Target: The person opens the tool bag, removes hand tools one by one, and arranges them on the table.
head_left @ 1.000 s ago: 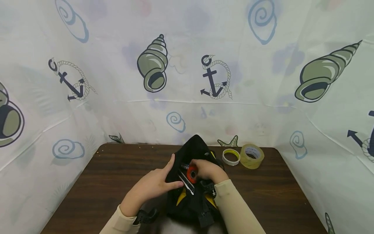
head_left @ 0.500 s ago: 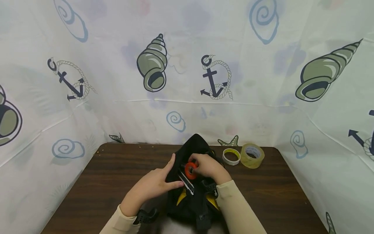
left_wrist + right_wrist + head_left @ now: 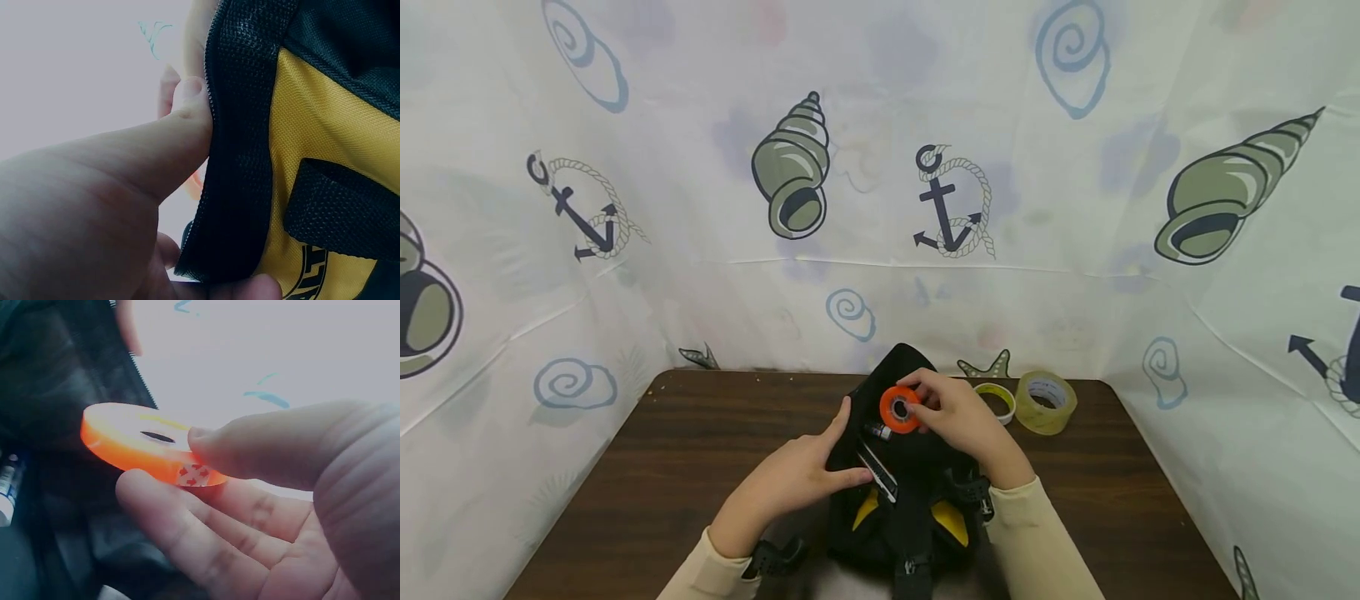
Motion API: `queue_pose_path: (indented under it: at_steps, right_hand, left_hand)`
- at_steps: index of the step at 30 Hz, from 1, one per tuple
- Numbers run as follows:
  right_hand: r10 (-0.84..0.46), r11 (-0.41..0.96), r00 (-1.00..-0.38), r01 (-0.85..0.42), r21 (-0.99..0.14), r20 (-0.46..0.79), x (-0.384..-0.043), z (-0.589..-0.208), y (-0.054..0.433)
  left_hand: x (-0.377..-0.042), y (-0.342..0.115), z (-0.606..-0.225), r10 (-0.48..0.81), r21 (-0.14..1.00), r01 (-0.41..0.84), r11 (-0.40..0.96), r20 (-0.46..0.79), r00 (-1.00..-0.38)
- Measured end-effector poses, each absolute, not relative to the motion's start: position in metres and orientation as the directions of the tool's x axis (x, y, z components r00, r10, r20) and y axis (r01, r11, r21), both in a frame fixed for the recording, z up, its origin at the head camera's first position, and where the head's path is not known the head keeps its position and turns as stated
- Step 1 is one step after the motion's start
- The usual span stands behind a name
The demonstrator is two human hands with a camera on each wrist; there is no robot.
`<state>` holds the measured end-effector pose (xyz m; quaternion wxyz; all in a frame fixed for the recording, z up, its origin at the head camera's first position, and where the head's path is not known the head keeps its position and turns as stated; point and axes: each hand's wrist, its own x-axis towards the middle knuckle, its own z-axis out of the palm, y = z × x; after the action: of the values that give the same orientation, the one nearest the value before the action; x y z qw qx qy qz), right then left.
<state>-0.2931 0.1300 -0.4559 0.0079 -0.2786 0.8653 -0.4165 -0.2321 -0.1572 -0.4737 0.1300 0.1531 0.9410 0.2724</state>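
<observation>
A black and yellow zippered bag [image 3: 925,517] stands at the near side of the table, its mouth spread wide. My left hand [image 3: 797,468] grips the bag's left edge between thumb and fingers; up close, the left wrist view shows the thumb along the zipper [image 3: 208,94]. Over the opening, my right hand [image 3: 958,417] pinches an orange roll of tape [image 3: 895,410] between thumb and fingers. A small patch with red arrows [image 3: 194,475] marks the roll's side. Inside the bag lie a small white tube [image 3: 878,431] and a flat black-and-white strip-like item [image 3: 877,472].
Behind the bag on the right, a narrow white and yellow tape roll [image 3: 1004,414] sits beside a wide clear tape roll [image 3: 1047,403]. The dark wooden table [image 3: 700,433] ends against a patterned cloth backdrop [image 3: 880,308]. Black straps [image 3: 913,550] hang at the bag's front.
The right hand has lifted the orange tape roll up from inside the bag, exposing the white tube. The left hand has kept its place on the bag's edge.
</observation>
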Motion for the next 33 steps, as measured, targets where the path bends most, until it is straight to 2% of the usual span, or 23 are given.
queue_pose_path:
  at_steps: [7,12,16,23,33]
  right_hand:
    - [-0.468,0.502,-0.822,-0.55,-0.668,0.325,-0.274,-0.437,0.161]
    - [-0.452,0.488,-0.804,-0.585,-0.648,0.385,-0.264,-0.442,0.193]
    - [-0.407,0.527,-0.827,-0.559,-0.64,0.387,-0.264,-0.444,0.216]
    - [-0.234,0.669,-0.87,-0.468,-0.578,0.433,-0.256,-0.434,0.238]
    - [-0.121,0.643,-0.862,-0.446,-0.623,0.492,-0.26,-0.431,0.265]
  left_hand:
    - [-0.233,-0.157,-0.474,0.34,0.538,0.219,0.814,-0.136,-0.93]
    - [-0.234,-0.157,-0.477,0.329,0.535,0.203,0.82,-0.151,-0.932]
    - [-0.233,-0.159,-0.48,0.317,0.54,0.19,0.82,-0.154,-0.936]
    - [-0.232,-0.161,-0.484,0.323,0.564,0.181,0.805,-0.162,-0.932]
    - [-0.235,-0.154,-0.485,0.321,0.574,0.174,0.8,-0.165,-0.933]
